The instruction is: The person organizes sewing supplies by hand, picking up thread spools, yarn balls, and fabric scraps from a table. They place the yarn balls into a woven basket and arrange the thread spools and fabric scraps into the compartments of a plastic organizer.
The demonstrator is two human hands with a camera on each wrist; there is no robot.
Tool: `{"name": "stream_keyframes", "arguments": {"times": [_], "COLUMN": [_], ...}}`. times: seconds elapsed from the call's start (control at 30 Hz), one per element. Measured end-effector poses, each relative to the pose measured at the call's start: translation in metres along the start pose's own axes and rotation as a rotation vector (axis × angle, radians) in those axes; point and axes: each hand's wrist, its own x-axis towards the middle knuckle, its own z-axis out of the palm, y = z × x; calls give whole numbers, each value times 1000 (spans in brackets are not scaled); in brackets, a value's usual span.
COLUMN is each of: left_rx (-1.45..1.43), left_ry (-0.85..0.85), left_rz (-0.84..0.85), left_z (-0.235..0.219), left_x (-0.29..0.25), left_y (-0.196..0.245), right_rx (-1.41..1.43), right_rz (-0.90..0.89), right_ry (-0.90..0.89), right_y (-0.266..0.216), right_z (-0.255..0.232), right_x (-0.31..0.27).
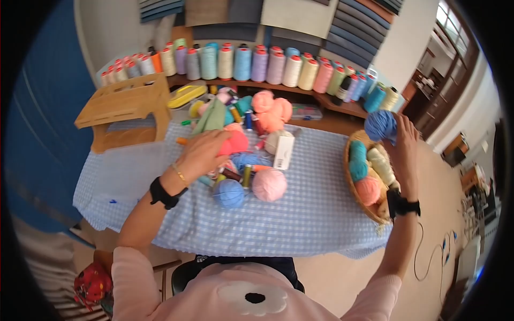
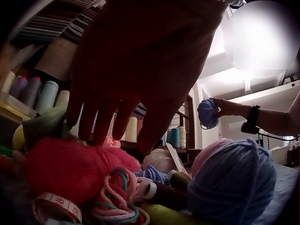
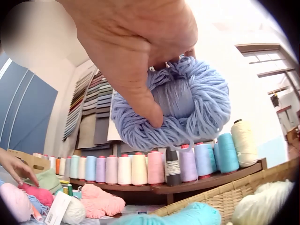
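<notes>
My right hand (image 1: 405, 144) grips a blue yarn ball (image 1: 379, 126) above the far end of a wicker basket (image 1: 349, 179). In the right wrist view the thumb presses into the loose strands of that blue ball (image 3: 206, 108). Teal yarn (image 1: 358, 160), cream yarn (image 1: 379, 162) and a coral ball (image 1: 368, 190) lie inside the basket. Over the pile at the table's middle, my left hand (image 1: 199, 156) reaches with straight fingers to the hot pink yarn (image 2: 70, 166). Close by it are another blue ball (image 1: 229, 193) and a pale pink ball (image 1: 269, 185).
A wooden stand (image 1: 126, 104) occupies the table's left, with a clear plastic sheet or lid (image 1: 128, 168) before it. Thread cones (image 1: 242, 64) line the shelf behind. A white box (image 1: 284, 153), a tape measure (image 2: 58, 206) and coral yarn (image 1: 273, 115) are in the pile. Checked cloth (image 1: 316, 214) covers the table.
</notes>
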Motion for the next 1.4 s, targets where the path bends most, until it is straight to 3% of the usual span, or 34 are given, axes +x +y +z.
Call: {"name": "stream_keyframes", "arguments": {"times": [0.17,0.27,0.4,0.53,0.6,0.67,0.73,0.83,0.9,1.03,1.1,1.17,1.23,1.3,1.4], "left_rx": [68,166,253,232,256,236,217,170,71,-31,-78,-57,-17,-52,-100], "left_ry": [-87,-87,-88,-104,-127,-118,-110,-10,187,201,253,271,304,290,266], "left_rz": [-81,-121,-131,-177,-224,-222,-216,-220,-67,-63,55,106,173,188,182], "left_z": [5,14,24,28,30,29,25,16,13,0,-2,-7,-5,-6,-7], "left_x": [2,3,6,11,13,13,13,12,11,8,8,10,10,10,11], "left_y": [-6,-11,-20,-24,-23,-21,-15,-5,-3,23,37,54,63,68,69], "right_rx": [-46,-112,-53,168,261,394,435,532,599,799,897,1036,1080,1064,1088], "right_rz": [-60,-57,54,8,-4,-141,-115,-317,-333,-331,-270,-345,-262,-185,-205], "right_ry": [-17,-378,-352,-209,-232,-242,-247,-318,-325,-343,-331,-189,-245,-280,-240], "right_y": [21,50,31,-19,-54,-84,-109,-132,-147,-182,-200,-211,-222,-219,-207], "right_z": [35,80,65,34,13,2,-2,-4,4,11,18,24,22,19,17], "right_x": [-7,-34,-24,-5,1,1,-1,-5,-8,-9,-10,-8,-10,-11,-8]}}
